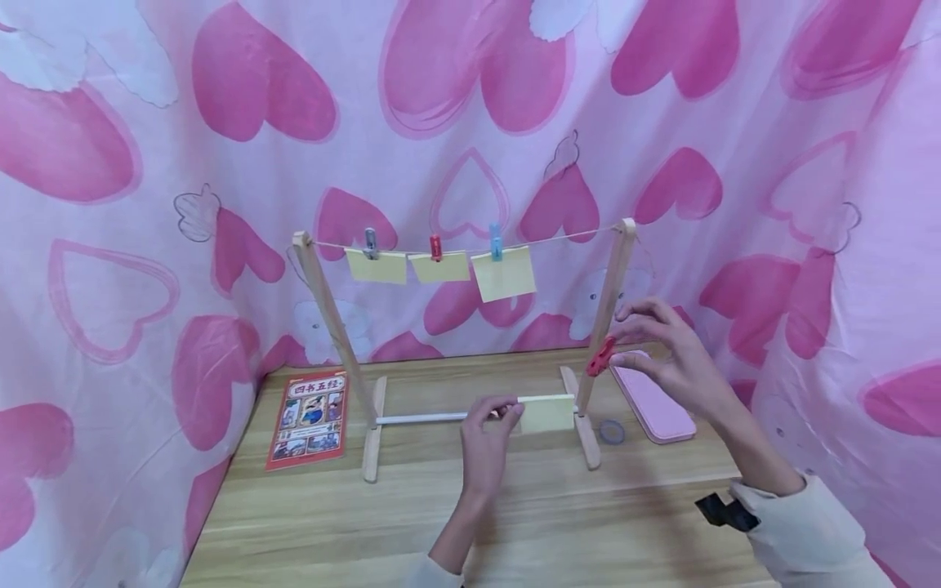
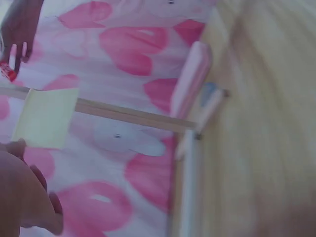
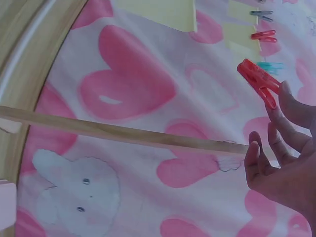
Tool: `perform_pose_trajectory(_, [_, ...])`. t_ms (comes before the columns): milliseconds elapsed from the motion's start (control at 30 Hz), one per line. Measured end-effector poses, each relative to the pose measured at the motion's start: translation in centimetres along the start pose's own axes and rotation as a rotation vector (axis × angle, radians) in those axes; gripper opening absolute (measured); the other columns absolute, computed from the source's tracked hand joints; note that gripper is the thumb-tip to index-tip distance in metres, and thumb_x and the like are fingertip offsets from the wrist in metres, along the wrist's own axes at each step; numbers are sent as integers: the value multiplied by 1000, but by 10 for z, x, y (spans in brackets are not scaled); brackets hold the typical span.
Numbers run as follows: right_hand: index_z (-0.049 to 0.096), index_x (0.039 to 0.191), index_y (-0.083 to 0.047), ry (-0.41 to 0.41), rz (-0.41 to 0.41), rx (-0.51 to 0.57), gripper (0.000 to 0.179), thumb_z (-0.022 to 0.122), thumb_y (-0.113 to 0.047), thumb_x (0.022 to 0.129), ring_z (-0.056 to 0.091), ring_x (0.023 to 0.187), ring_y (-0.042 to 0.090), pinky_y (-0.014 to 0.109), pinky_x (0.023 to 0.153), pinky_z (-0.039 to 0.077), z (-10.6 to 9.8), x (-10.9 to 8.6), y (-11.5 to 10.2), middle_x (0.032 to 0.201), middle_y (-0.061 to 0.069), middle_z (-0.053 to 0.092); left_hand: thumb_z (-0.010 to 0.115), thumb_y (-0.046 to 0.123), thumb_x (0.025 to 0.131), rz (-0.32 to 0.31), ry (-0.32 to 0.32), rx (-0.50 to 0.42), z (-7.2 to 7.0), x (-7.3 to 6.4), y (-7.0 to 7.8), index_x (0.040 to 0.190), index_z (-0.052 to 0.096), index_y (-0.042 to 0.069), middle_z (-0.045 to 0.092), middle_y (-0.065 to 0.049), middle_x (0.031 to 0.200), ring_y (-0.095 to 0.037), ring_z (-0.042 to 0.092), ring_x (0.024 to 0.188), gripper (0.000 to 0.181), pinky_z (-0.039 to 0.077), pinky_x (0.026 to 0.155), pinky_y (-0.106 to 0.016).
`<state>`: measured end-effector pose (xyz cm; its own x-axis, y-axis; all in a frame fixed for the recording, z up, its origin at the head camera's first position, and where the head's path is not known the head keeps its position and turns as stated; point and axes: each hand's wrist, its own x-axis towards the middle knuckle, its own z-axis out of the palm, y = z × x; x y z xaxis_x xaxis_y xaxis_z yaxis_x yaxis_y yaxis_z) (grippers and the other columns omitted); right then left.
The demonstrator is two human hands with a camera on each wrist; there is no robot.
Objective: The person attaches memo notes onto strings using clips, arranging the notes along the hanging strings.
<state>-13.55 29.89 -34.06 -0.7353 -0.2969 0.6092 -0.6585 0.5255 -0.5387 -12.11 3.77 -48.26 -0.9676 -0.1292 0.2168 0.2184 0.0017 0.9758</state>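
My left hand pinches a yellow paper note by its left end, in front of the wooden frame's lower bar. In the left wrist view the same note stands out from the fingertips. Beside the right post, my right hand pinches a red clothespin between thumb and finger. The right wrist view has this clothespin at the fingertips, its handle ends between them. Across the frame runs a string, where a grey clothespin, a red one and a blue one each hold a yellow note.
Wooden posts stand on feet on the table, joined low down by a white bar. A red booklet lies left. At the right are a pink case and a grey ring. A heart-patterned curtain hangs behind.
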Motion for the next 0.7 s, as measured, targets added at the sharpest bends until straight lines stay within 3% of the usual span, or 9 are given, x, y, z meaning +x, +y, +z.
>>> perform_pose_trajectory(133, [81, 105, -4, -22, 9, 8, 38, 88, 18, 75, 52, 124, 0, 9, 102, 42, -9, 16, -8, 127, -6, 56, 86, 17, 96, -27, 8, -3, 3, 20, 26, 103, 86, 11, 59, 5, 86, -11, 53, 87, 9, 44, 80, -23])
perform_pose_trajectory(400, [83, 107, -4, -56, 0, -3, 33, 89, 13, 79, 45, 138, 6, 26, 114, 35, -31, 59, -30, 130, -7, 54, 84, 17, 99, 20, -31, -100, 12, 62, 75, 109, 85, 5, 53, 5, 81, -11, 44, 76, 16, 36, 63, -18])
perform_pose_trajectory(567, [83, 105, -2, -44, 12, -40, 28, 89, 11, 81, 45, 135, 5, 29, 111, 35, -40, 90, -40, 125, -11, 51, 84, 17, 99, 30, -30, -163, 17, 90, 99, 111, 85, 4, 51, 6, 74, -10, 44, 73, 18, 40, 63, -17])
perform_pose_trajectory(700, [83, 107, -1, -35, 42, -66, 24, 88, 8, 85, 44, 136, 5, 37, 107, 39, -42, 110, -43, 126, -12, 51, 85, 17, 98, 49, -31, -168, 22, 103, 112, 110, 86, 4, 50, 7, 72, -9, 48, 76, 18, 44, 67, -18])
